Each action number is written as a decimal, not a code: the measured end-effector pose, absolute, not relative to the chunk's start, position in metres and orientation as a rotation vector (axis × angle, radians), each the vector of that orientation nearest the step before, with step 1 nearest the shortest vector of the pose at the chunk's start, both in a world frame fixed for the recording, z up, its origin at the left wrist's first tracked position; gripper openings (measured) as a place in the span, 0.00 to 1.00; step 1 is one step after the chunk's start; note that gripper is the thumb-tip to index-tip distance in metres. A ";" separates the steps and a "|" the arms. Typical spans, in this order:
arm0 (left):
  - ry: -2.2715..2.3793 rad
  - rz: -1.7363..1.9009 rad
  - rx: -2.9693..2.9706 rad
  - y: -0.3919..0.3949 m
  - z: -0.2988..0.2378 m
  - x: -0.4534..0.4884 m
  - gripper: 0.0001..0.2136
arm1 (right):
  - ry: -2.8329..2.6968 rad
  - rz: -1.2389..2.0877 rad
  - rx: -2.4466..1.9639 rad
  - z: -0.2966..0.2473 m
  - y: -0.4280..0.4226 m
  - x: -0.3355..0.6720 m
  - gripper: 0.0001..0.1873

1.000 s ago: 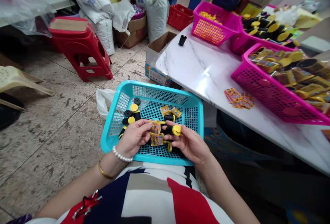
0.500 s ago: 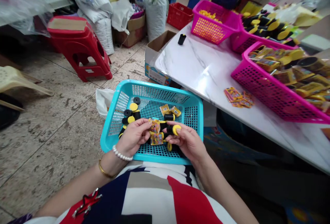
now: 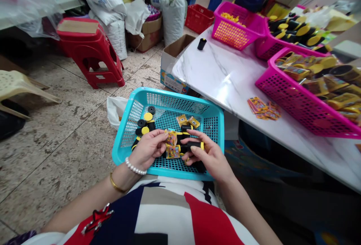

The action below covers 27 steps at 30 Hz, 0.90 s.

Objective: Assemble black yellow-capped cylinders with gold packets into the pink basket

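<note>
My left hand [image 3: 150, 146], with a pearl bracelet and a gold bangle at the wrist, pinches a small yellow printed packet [image 3: 171, 138] between thumb and fingertips. Just below it is another printed packet [image 3: 173, 152]; I cannot tell whether it is held or lying there. Facing it, my right hand [image 3: 207, 154] grips a small black cylinder with a yellow end [image 3: 194, 146], which points right. Both hands are over a turquoise basket [image 3: 220, 128]. In it lie several black cylinders with yellow caps [image 3: 145, 130] and a pair of yellow packets [image 3: 182, 120].
On the marbled white table [image 3: 214, 70] to the right are a pile of printed cards [image 3: 263, 108], a lone black cylinder [image 3: 202, 44] and pink baskets [image 3: 299, 105] filled with parts. A red stool [image 3: 90, 51], a cardboard box [image 3: 176, 55] and white sacks [image 3: 172, 15] stand on the floor.
My right hand has turned the cylinder, so its yellow end now faces right rather than toward me. Its index finger has lifted outward. My left hand keeps its pinch on the packet.
</note>
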<state>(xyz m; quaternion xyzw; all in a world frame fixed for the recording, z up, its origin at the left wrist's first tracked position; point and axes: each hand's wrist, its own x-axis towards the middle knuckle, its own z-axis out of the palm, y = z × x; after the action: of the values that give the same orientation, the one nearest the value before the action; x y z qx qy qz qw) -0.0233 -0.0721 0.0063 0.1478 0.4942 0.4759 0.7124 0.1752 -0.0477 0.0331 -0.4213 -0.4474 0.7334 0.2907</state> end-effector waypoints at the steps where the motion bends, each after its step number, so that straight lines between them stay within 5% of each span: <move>1: 1.096 1.054 0.327 -0.072 0.007 -0.023 0.11 | -1.199 1.923 -1.130 0.033 -0.048 0.175 0.21; 5: 1.087 1.061 0.317 -0.073 0.010 -0.022 0.12 | -1.177 1.855 -1.089 0.032 -0.044 0.178 0.12; 13: 1.036 1.069 0.265 -0.072 0.009 -0.022 0.09 | -0.966 1.933 -1.043 0.024 -0.043 0.173 0.20; 27: 0.876 1.094 0.230 -0.073 0.009 -0.022 0.09 | -1.388 1.539 -1.259 0.029 -0.057 0.153 0.14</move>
<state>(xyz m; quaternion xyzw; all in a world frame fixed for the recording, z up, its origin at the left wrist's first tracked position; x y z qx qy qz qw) -0.0219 -0.0732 0.0086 0.1056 0.4020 0.5024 0.7582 0.1534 -0.0568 0.0294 -0.4862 -0.5360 0.5944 0.3508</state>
